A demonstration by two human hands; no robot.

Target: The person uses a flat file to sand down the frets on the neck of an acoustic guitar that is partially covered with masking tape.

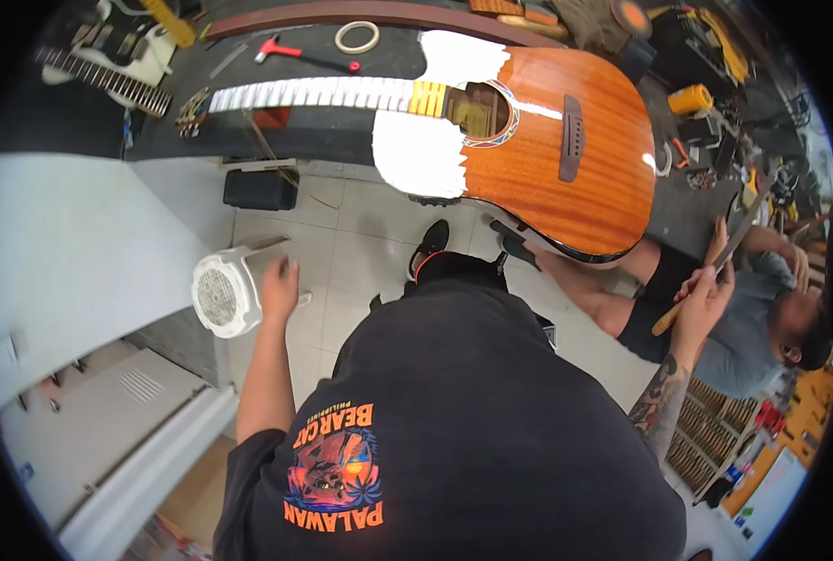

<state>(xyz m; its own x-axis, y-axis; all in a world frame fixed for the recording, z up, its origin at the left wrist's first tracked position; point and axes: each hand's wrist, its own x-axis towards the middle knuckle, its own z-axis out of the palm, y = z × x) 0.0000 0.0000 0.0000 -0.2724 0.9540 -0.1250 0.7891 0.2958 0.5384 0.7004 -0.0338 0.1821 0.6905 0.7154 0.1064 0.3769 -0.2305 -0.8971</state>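
My left hand (280,285) hangs low on the left with nothing visible in it, its fingers loosely apart. It is beside a white stool-like object with a mesh-patterned round face (222,294); whether they touch I cannot tell. At the right, my right hand (704,301) is closed around a file with a pale wooden handle and a long grey blade (742,227) pointing up and away. An acoustic guitar (566,178) with a glossy orange-brown top lies on the dark bench. White sheets (416,159) cover part of its body, and pale strips (314,93) line the neck.
A red hammer (304,56) and a tape roll (357,37) lie behind the neck. Another person in a grey shirt (730,351) sits at the right, close to my right hand. A second guitar (108,79) is far left; a black case (260,189) is below the bench.
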